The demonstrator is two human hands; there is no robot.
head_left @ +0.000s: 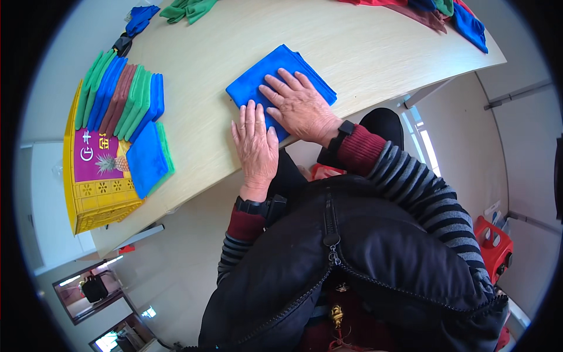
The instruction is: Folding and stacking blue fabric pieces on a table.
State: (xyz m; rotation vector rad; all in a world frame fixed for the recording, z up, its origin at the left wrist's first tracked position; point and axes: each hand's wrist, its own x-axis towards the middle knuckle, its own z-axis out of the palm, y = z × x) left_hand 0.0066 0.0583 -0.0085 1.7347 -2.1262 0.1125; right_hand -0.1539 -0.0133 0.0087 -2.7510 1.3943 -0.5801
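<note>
A folded blue cloth [261, 76] lies flat on the pale wooden table near its front edge. My right hand [302, 108] rests palm down on the cloth, fingers stretched toward its far left. Beside it, my left hand [256, 144] lies flat at the near left edge, its fingertips touching the cloth and its fingers straight. Neither hand grips anything. Layers show along the cloth's right edge.
To the left, a row of folded green, blue and brown cloths [120, 97] stands against a yellow crate [97, 205]. Loose green cloth [187, 9] and a mixed pile of cloths [437, 12] lie at the table's far side. A red plastic item [492, 246] is at the lower right.
</note>
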